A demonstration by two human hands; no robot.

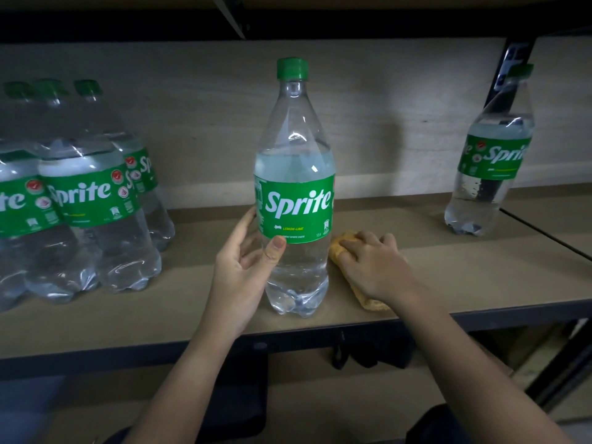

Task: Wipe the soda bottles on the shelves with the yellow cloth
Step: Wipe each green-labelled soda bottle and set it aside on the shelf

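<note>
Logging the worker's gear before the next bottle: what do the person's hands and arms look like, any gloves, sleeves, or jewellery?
Both are bare. The left hand and right hand wear no gloves, and no rings show on the visible fingers. Both forearms are uncovered down to the bottom of the picture, with no sleeves, watch or bracelet visible at the wrists. Nails look short and unpainted.

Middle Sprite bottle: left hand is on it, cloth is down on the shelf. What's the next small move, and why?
Probably lift the yellow cloth off the shelf and bring it against the middle Sprite bottle. The left hand already steadies the upright bottle by its label, thumb in front, while the right hand rests on the cloth just right of the bottle's base, not yet touching the bottle.
</note>
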